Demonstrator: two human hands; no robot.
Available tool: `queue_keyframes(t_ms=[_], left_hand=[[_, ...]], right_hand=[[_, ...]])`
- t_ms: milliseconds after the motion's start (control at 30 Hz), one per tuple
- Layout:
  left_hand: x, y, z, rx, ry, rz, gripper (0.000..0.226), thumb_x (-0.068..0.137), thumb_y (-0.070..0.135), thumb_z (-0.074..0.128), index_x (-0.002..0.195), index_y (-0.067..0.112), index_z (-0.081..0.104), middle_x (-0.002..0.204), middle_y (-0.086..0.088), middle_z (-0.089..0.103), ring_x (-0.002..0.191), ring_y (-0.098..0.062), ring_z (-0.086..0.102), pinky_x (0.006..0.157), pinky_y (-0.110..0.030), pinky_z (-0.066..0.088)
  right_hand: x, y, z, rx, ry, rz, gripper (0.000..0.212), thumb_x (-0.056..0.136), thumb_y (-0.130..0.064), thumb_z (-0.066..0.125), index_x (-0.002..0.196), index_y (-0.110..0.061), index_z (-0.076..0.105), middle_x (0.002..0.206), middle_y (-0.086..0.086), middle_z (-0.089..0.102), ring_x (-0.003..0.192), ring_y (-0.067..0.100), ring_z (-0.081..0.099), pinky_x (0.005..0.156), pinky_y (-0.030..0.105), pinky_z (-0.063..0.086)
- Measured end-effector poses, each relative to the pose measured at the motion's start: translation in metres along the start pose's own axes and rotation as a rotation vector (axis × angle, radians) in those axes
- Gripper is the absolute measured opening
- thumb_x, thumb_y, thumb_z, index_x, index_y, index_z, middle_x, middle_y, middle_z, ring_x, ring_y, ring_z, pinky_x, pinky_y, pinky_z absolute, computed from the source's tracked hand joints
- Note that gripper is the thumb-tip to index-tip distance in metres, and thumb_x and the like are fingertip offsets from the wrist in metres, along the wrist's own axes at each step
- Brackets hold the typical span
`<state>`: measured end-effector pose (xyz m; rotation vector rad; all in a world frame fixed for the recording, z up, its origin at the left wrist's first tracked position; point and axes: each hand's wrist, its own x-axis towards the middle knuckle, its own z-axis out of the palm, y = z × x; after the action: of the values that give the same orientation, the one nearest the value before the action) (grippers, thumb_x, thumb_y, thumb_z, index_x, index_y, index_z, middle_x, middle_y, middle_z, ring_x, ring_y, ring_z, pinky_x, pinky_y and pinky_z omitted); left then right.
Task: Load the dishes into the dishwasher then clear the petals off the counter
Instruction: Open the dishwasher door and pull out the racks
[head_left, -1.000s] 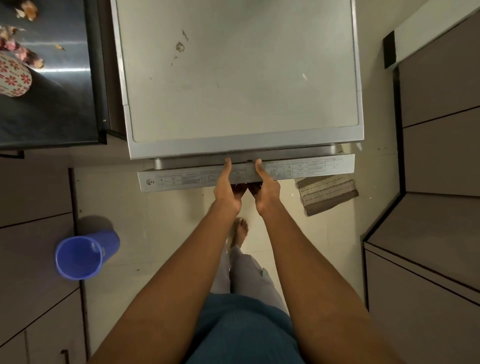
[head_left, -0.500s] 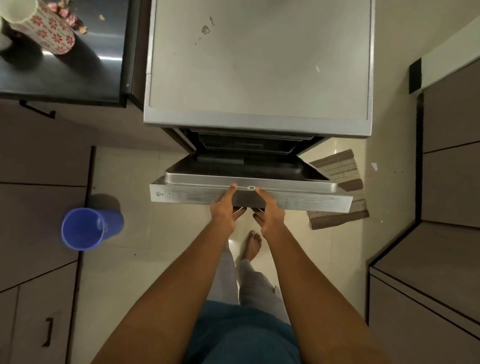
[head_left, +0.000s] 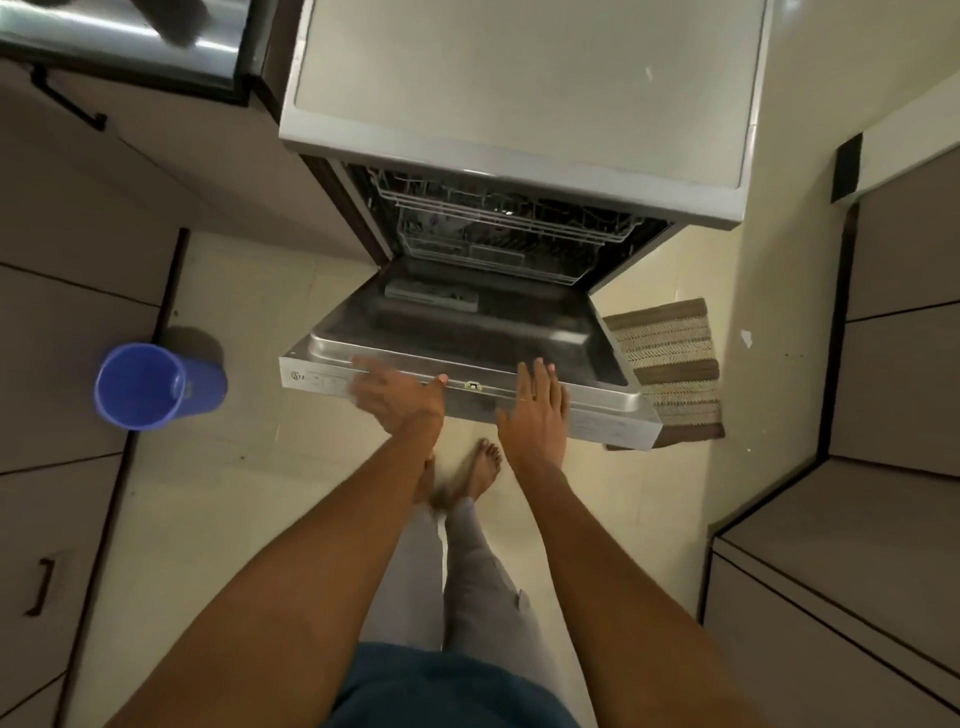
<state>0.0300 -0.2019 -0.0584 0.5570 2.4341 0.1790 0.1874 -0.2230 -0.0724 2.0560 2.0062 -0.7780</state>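
Below the counter (head_left: 130, 41) at far left, a blue bucket (head_left: 143, 387) stands on the tiled floor, well apart from the dishwasher (head_left: 519, 104). Its door (head_left: 467, 332) hangs nearly flat, wire racks (head_left: 498, 228) visible inside and apparently bare of dishes. At the door's front edge, the left hand (head_left: 400, 397) is blurred, fingers spread flat, holding nothing; the right hand (head_left: 535, 410) lies just beside it to the right, fingers straight on the rim, grip likewise loose. A striped mat (head_left: 670, 364) lies on the floor past the door's right corner. The steel door looks stiff, hinged and fairly heavy, best steadied at that front rim. Racks should slide out by their front wires. No dishes or petals show.
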Motion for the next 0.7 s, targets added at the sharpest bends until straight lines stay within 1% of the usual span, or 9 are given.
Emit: queue_keyframes(t_ms=[33,67,133,200,233,333,467,567,700], left_hand=[[0.003,-0.005,0.003,0.209,0.061,0.145,0.127,0.076,0.058,0.078,0.159,0.011,-0.006,0.165,-0.025,0.008,0.152,-0.045,0.013,0.122,-0.049,0.023],[0.009,-0.011,0.006,0.372,0.073,0.288,0.122,0.08,0.058,0.074,0.16,0.014,-0.006,0.167,-0.023,0.001,0.153,-0.044,0.003,0.124,-0.053,0.016],[0.018,-0.024,0.012,0.633,-0.035,0.54,0.095,0.095,0.053,0.058,0.162,0.019,0.0,0.168,-0.017,-0.009,0.153,-0.04,-0.012,0.125,-0.057,0.006],[0.024,-0.043,0.018,0.747,-0.156,0.678,0.073,0.104,0.046,0.042,0.162,0.021,0.005,0.169,-0.012,-0.008,0.153,-0.036,-0.015,0.124,-0.058,0.002],[0.024,-0.055,0.022,0.769,-0.189,0.712,0.07,0.106,0.042,0.04,0.162,0.021,0.003,0.169,-0.011,-0.007,0.154,-0.034,-0.015,0.125,-0.057,0.002],[0.024,-0.089,0.031,0.828,-0.191,0.808,0.072,0.108,0.037,0.038,0.161,0.017,-0.006,0.168,-0.012,-0.01,0.154,-0.032,-0.014,0.126,-0.053,0.003],[0.032,-0.126,0.044,0.904,-0.231,0.901,0.067,0.11,0.039,0.029,0.161,0.011,-0.003,0.168,-0.016,-0.004,0.155,-0.033,-0.006,0.127,-0.05,0.002],[0.037,-0.151,0.058,0.934,-0.316,0.912,0.067,0.109,0.036,0.033,0.161,0.01,-0.002,0.168,-0.017,-0.002,0.156,-0.033,-0.003,0.127,-0.048,0.004],[0.044,-0.183,0.079,0.896,-0.38,0.905,0.075,0.106,0.028,0.045,0.161,0.011,-0.002,0.168,-0.016,-0.004,0.156,-0.031,-0.005,0.127,-0.045,0.003]], right_hand=[[0.003,0.005,0.005,-0.054,-0.054,-0.036,0.072,0.107,-0.037,0.048,0.164,-0.014,0.01,0.173,0.009,0.004,0.16,0.029,-0.003,0.128,0.044,-0.003],[0.004,0.008,0.01,-0.072,-0.095,-0.056,0.073,0.108,-0.036,0.046,0.164,-0.014,0.005,0.173,0.007,-0.001,0.159,0.026,-0.009,0.128,0.043,-0.005],[0.001,0.012,0.019,-0.084,-0.12,-0.07,0.075,0.108,-0.035,0.049,0.165,-0.013,0.005,0.173,0.007,0.0,0.159,0.025,-0.009,0.129,0.043,-0.004],[-0.004,0.011,0.028,-0.097,-0.108,-0.074,0.077,0.106,-0.033,0.054,0.165,-0.013,0.009,0.173,0.008,0.006,0.159,0.026,-0.003,0.13,0.044,-0.001],[-0.007,0.011,0.033,-0.083,-0.111,-0.059,0.078,0.105,-0.031,0.057,0.165,-0.013,0.011,0.173,0.009,0.008,0.16,0.026,-0.001,0.13,0.044,0.001],[-0.015,0.01,0.051,-0.095,-0.126,-0.032,0.079,0.103,-0.029,0.061,0.164,-0.011,0.014,0.172,0.011,0.012,0.159,0.029,0.004,0.129,0.044,0.005],[-0.025,0.013,0.083,-0.182,-0.188,-0.031,0.077,0.103,-0.023,0.062,0.163,-0.006,0.018,0.169,0.018,0.019,0.158,0.034,0.014,0.127,0.045,0.012],[-0.035,0.018,0.115,-0.192,-0.219,-0.004,0.069,0.105,-0.017,0.056,0.162,-0.004,0.02,0.168,0.02,0.022,0.157,0.036,0.017,0.127,0.046,0.018],[-0.047,0.027,0.161,-0.164,-0.199,0.012,0.062,0.107,-0.011,0.048,0.161,-0.003,0.021,0.168,0.02,0.021,0.157,0.036,0.015,0.127,0.045,0.016]])
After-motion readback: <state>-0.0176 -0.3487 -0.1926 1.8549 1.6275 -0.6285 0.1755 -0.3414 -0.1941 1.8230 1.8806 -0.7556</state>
